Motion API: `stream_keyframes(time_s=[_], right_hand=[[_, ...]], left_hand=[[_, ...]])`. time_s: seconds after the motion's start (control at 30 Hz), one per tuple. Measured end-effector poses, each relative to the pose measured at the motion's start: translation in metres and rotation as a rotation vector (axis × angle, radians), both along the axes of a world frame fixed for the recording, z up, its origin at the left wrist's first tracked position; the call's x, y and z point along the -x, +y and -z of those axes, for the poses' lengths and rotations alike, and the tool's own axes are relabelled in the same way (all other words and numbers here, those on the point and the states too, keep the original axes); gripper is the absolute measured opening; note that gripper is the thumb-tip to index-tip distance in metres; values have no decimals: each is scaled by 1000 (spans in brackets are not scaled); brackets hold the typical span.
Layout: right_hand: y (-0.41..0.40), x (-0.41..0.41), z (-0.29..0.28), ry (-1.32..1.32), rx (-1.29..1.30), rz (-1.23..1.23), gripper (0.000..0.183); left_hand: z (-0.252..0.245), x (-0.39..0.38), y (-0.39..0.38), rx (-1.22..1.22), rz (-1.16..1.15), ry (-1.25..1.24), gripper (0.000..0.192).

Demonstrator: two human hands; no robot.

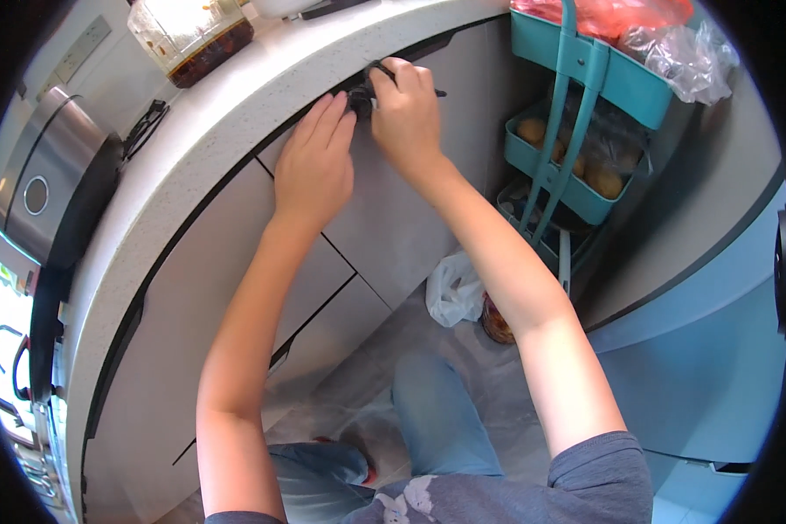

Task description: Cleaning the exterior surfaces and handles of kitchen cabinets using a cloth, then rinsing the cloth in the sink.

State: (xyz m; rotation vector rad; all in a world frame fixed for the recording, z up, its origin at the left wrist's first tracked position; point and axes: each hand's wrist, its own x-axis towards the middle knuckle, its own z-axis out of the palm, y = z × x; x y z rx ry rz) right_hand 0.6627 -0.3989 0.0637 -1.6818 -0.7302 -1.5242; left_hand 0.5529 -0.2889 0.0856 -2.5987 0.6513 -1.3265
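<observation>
Both hands meet at the front edge of the light speckled countertop [262, 98], by the dark gap above a pale cabinet door [393, 196]. My right hand [406, 105] has its fingers closed around a small black object [360, 101], whose kind I cannot tell; a thin dark tip sticks out to the right of the hand. My left hand [318, 154] lies just left of it, fingers fairly straight and close together, fingertips at the same black object. Whether the left hand grips it is hidden.
A jar of dark liquid [200, 46] and a silver rice cooker [52, 177] stand on the countertop. Right of the cabinet is a teal tiered cart [563, 177] holding potatoes and plastic bags. A white plastic bag [453, 291] and a jar [496, 322] rest on the floor.
</observation>
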Motion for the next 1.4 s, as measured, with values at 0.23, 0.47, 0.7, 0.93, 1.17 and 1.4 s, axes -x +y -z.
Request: stream_keyframes(time_s=[0.23, 0.47, 0.7, 0.93, 1.17, 1.4], right_hand=[[26, 3, 48, 104, -121, -37, 40], [27, 7, 108, 180, -170, -215, 51], [28, 26, 170, 330, -50, -263, 49], [12, -54, 50, 185, -345, 58, 39], [46, 23, 123, 460, -158, -519, 27], [12, -84, 76, 239, -419, 170, 41]], left_hand=[[52, -8, -6, -192, -232, 62, 49], [53, -7, 4, -204, -101, 140, 43], [105, 11, 2, -29, -56, 318, 37], [78, -12, -19, 211, 60, 106, 48], [82, -13, -1, 351, 137, 15, 47], [86, -14, -1, 179, 75, 84, 54]])
